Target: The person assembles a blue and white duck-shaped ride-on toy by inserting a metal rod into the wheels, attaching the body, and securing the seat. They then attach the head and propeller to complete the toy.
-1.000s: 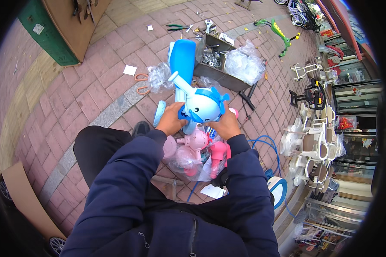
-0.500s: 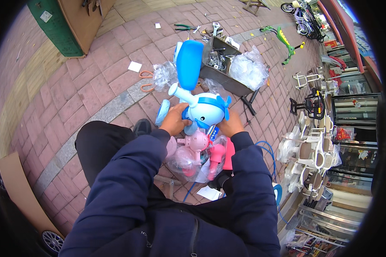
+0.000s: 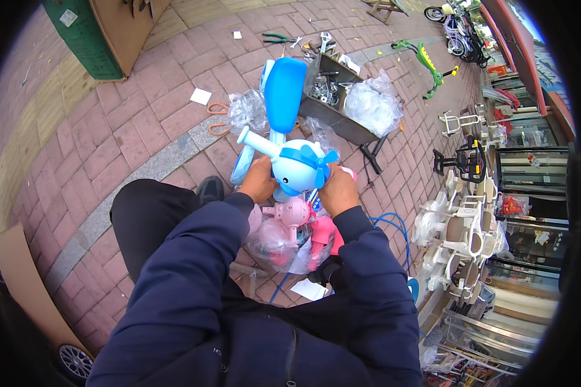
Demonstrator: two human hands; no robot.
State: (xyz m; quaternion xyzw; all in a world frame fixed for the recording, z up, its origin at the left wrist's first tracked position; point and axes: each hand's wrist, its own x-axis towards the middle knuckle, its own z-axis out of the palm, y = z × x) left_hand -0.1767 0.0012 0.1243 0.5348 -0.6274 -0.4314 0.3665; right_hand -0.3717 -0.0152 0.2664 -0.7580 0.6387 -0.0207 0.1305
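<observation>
Left forearm, in a navy padded sleeve (image 3: 187, 258), angles up and inward, and the left hand (image 3: 258, 182) is bent in against the lower left of a light-blue plastic ride-on toy (image 3: 297, 169) with a rounded whale-like head. Fingers are gripping the head's side, tips tucked out of sight. The toy sits right between the hands, stubby handle poking up-left, with a bright-blue curved seat (image 3: 286, 93) beyond. Right hand (image 3: 337, 192) does much the same from the other side: fingers curled onto the head, contact spots hidden.

For elbow room, the green-sided cardboard box (image 3: 87, 45) is well apart, with a wide stretch of reddish brick paving (image 3: 135, 142) in between. A dark shoe (image 3: 210, 191) is near the left hand. Just below the hands it's pretty tight: pink plastic parts (image 3: 290, 211) and clear wrapping (image 3: 269, 242). The long edge of a dark grey metal toolbox (image 3: 342, 121) runs diagonally near the toy, and a blue hose (image 3: 405, 235) loops off to the right.
</observation>
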